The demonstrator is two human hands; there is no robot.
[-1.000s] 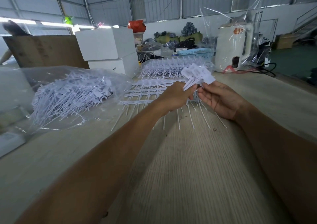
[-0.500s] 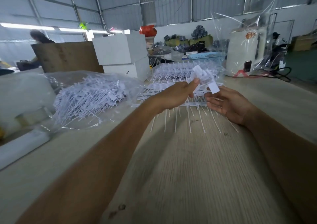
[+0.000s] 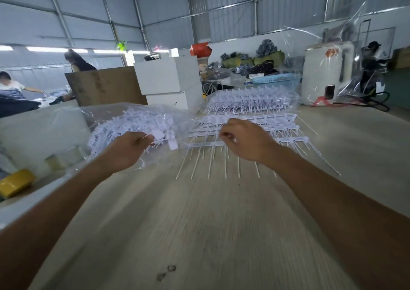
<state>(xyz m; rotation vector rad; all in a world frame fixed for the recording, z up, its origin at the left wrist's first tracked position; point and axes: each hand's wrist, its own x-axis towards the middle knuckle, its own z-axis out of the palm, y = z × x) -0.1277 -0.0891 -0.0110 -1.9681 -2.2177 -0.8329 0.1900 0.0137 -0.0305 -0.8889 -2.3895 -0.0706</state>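
Plastic seal tags (image 3: 160,137): a small bunch pinched in the left hand (image 3: 127,151), over the bag of loose tags (image 3: 133,118). Right hand (image 3: 246,142) nearer the tag strip (image 3: 204,143) on the bench (image 3: 221,223), fingers curled, pinching it; strip lies crosswise, tails toward the person

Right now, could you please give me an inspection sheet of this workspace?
Surface: pale wood-grain table, two small dark marks near front.
Job's things: white tag strips laid flat; clear bag of loose tags.
Clutter: yellow tape roll, white boxes, blue basket.
Hands: left hand grips a tag bundle over the bag; right hand curled over the strips, grip unclear.
Cables: black cable at far right.
Surroundings: metal-walled hall, people behind at left.
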